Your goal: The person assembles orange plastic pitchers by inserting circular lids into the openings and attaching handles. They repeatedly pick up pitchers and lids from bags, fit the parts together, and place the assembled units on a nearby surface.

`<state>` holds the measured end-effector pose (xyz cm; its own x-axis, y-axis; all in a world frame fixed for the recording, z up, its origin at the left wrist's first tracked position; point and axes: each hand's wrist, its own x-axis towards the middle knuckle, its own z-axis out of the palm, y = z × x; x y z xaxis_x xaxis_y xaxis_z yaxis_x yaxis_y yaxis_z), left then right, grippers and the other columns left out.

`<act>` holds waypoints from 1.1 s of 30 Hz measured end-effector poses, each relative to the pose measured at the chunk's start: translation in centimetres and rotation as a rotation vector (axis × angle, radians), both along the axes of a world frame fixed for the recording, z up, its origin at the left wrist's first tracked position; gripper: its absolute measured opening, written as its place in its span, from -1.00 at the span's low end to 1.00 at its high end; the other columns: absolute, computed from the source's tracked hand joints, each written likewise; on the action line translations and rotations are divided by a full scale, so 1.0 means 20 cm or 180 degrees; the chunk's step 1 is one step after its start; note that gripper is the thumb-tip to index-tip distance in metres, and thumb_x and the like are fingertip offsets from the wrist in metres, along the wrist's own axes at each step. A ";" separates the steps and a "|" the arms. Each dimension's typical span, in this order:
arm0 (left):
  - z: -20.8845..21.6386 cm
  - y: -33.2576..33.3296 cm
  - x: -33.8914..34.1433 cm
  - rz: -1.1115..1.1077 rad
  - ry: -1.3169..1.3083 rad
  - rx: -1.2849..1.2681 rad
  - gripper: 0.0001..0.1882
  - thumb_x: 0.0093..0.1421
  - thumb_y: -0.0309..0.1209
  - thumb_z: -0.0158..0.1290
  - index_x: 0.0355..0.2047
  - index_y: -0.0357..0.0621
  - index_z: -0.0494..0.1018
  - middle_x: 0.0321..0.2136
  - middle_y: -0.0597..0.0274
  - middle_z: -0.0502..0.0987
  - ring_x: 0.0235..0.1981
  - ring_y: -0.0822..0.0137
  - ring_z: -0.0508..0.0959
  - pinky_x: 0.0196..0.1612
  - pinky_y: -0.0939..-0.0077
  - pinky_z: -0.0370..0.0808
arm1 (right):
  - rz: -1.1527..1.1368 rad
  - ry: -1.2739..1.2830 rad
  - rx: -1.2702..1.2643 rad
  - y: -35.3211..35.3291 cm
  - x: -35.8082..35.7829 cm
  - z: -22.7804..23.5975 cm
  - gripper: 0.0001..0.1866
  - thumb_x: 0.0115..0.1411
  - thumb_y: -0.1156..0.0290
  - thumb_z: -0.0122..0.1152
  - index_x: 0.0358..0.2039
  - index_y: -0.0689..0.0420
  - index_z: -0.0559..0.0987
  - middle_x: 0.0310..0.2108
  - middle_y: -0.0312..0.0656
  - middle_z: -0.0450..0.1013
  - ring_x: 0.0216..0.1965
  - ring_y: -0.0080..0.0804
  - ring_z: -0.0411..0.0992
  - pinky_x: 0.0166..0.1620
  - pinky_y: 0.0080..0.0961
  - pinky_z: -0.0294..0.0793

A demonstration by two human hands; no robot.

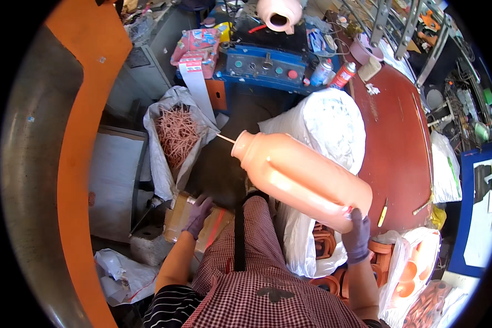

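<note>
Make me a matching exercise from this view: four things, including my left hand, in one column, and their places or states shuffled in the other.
Things:
1. Orange bottle-shaped part
2. Pink sticks
3. Yellow-handled tool
4. Left hand

Places or states:
A. Lying on the reddish-brown tabletop
B. Nearest the cardboard box
C. Heaped in an open white sack
D. Held by the right hand

Pairs: 1-D, 2-C, 3-A, 4-B.
</note>
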<state>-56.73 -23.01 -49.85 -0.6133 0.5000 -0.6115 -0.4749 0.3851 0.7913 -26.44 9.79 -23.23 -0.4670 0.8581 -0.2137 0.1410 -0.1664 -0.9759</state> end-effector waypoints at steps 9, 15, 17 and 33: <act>0.81 0.66 -0.72 0.1053 -0.1343 0.2826 -0.19 0.28 0.29 -0.24 0.25 -0.12 0.25 0.19 0.08 0.37 0.18 0.12 0.38 0.25 0.22 0.29 | 0.2357 -0.0341 0.2647 -0.12 -0.77 0.01 -0.68 -0.01 0.35 0.43 -0.21 0.13 0.64 -0.22 -0.11 0.59 -0.22 -0.11 0.57 -0.12 -0.28 0.53; 0.82 0.68 -1.28 0.1203 -0.1271 0.2209 -0.33 0.35 0.15 -0.24 0.15 -0.18 0.35 0.04 0.10 0.49 0.07 0.23 0.47 0.17 0.37 0.37 | 0.2628 -0.0209 0.2173 -0.01 -1.47 -0.22 -0.65 0.00 0.33 0.42 -0.17 0.12 0.63 -0.23 -0.13 0.58 -0.21 -0.08 0.55 -0.12 -0.24 0.52; 0.79 0.61 -1.41 0.1248 -0.0923 0.1884 -0.40 0.37 0.10 -0.22 0.06 -0.18 0.42 -0.02 0.16 0.52 0.02 0.27 0.49 0.14 0.40 0.38 | 0.2664 0.0042 0.2157 0.03 -1.73 -0.20 -0.64 0.00 0.35 0.42 -0.16 0.13 0.62 -0.23 -0.11 0.57 -0.22 -0.07 0.54 -0.13 -0.24 0.52; 1.17 0.56 -1.51 -0.2829 0.1453 0.1978 0.28 -0.29 -0.36 0.51 0.35 -0.34 -0.08 -0.03 0.01 0.50 -0.01 0.24 0.52 0.09 0.37 0.44 | 0.3154 0.1679 0.4673 -0.26 -2.12 -0.22 -0.57 0.02 0.36 0.20 -0.03 0.05 0.56 -0.05 -0.19 0.49 -0.05 -0.16 0.47 0.02 -0.15 0.46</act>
